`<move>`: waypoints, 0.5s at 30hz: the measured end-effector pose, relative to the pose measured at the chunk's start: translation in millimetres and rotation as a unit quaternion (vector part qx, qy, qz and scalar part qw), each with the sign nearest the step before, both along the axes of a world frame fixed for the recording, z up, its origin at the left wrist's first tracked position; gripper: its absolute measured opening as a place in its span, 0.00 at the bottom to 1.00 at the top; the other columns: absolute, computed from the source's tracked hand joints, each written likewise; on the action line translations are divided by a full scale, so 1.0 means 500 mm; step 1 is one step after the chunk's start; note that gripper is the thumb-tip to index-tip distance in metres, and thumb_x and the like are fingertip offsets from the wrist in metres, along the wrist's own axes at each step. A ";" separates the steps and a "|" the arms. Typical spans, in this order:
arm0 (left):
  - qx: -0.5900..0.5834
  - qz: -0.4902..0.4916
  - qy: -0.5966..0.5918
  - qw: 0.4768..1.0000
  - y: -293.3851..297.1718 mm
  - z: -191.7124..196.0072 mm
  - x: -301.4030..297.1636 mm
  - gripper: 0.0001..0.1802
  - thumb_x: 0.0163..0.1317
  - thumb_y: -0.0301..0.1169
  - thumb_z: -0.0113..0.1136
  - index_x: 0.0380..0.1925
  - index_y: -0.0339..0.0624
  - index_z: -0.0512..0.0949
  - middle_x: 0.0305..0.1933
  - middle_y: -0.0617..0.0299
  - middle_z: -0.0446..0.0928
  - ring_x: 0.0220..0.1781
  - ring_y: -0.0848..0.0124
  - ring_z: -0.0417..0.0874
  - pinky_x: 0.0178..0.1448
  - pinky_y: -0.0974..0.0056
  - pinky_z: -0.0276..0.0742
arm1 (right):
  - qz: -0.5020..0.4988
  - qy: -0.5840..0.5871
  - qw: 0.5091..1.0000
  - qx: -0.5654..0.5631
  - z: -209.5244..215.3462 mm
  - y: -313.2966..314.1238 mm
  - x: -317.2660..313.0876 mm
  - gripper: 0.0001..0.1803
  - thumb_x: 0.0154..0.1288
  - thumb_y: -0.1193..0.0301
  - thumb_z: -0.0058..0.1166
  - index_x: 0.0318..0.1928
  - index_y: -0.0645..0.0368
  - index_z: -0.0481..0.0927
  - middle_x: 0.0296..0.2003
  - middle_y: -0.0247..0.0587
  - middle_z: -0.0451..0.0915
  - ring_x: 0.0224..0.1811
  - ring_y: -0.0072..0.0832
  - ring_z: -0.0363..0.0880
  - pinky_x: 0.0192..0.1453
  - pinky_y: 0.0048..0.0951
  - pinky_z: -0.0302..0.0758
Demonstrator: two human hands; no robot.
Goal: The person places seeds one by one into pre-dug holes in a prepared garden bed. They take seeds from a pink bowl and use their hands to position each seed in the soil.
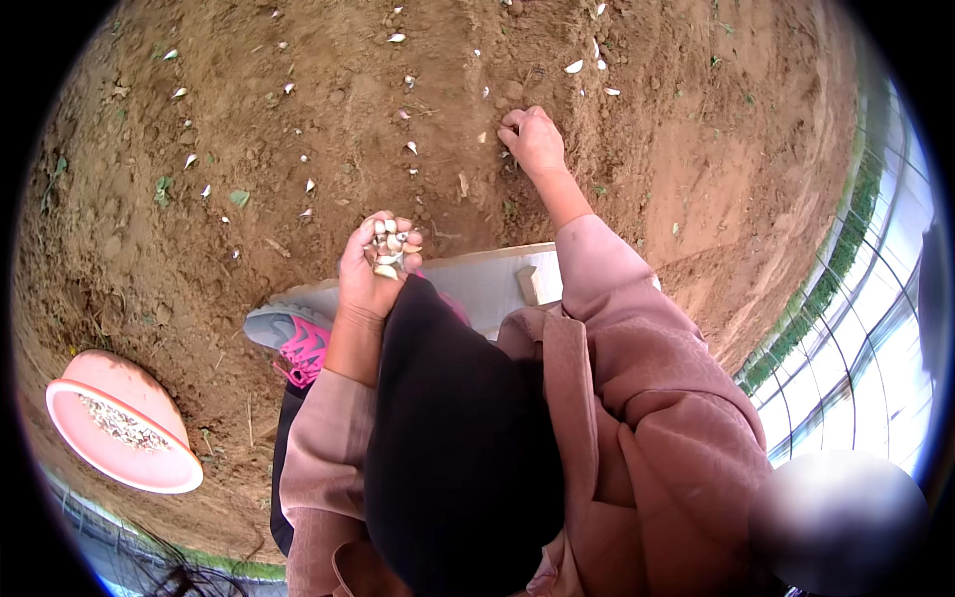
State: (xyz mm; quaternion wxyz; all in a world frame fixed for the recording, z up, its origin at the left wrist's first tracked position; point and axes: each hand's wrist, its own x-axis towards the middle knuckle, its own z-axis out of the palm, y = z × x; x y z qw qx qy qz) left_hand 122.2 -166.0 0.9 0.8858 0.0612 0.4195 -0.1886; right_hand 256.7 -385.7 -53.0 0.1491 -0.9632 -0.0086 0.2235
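Planting garlic, by the look of it. Landmark = the white board (468,284) lying flat on the soil (249,149), just ahead of the knees.

Left hand (376,267): right at the board's near-left edge, cupped palm-up, fingers curled loosely round a heap of garlic cloves (390,244). Closed enough to hold, not clenched. The cloves are jumbled, no common long axis, tips pointing every way.

Right hand (532,137): well beyond the board's far edge, arm stretched out, fingertips bunched and pressed down onto the dirt. Pinch is narrow. Can't tell if a clove is in it, fingers hide the contact point.

Progress, my read: partway. Set cloves (408,147) dot the ground beyond the board, to the left and ahead of the right hand, pale tips poking out of the earth. Long axis looks roughly upright, tips up, but too small to be sure. The handful is far from spent, and the strip right of the right hand shows few tips, so plenty left.

Also: pink basin (119,423) well to the left of the board and nearer, with more cloves in it. Grey-pink shoe (288,333) at the board's near-left corner.
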 end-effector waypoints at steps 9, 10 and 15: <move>0.008 -0.005 0.000 1.000 0.002 0.005 -0.002 0.10 0.53 0.38 0.45 0.30 0.44 0.67 0.31 0.60 0.70 0.33 0.65 0.73 0.27 0.65 0.74 | -0.092 0.039 0.986 0.134 -0.004 -0.017 0.004 0.07 0.44 0.69 0.51 0.26 0.58 0.74 0.23 0.45 0.75 0.28 0.40 0.73 0.34 0.34 0.69; 0.002 -0.002 0.001 1.000 0.001 0.004 -0.001 0.10 0.53 0.38 0.45 0.30 0.44 0.67 0.31 0.60 0.70 0.33 0.65 0.73 0.27 0.65 0.74 | -0.097 0.042 0.981 0.163 -0.007 -0.019 0.004 0.07 0.44 0.69 0.51 0.26 0.58 0.74 0.23 0.46 0.75 0.28 0.41 0.73 0.34 0.34 0.69; 0.001 -0.017 0.005 1.000 -0.003 0.004 0.004 0.10 0.53 0.38 0.44 0.30 0.44 0.67 0.31 0.60 0.70 0.33 0.65 0.72 0.27 0.65 0.74 | -0.046 -0.023 0.996 0.077 -0.040 -0.013 -0.004 0.08 0.44 0.70 0.51 0.28 0.58 0.74 0.26 0.47 0.75 0.30 0.42 0.73 0.35 0.35 0.69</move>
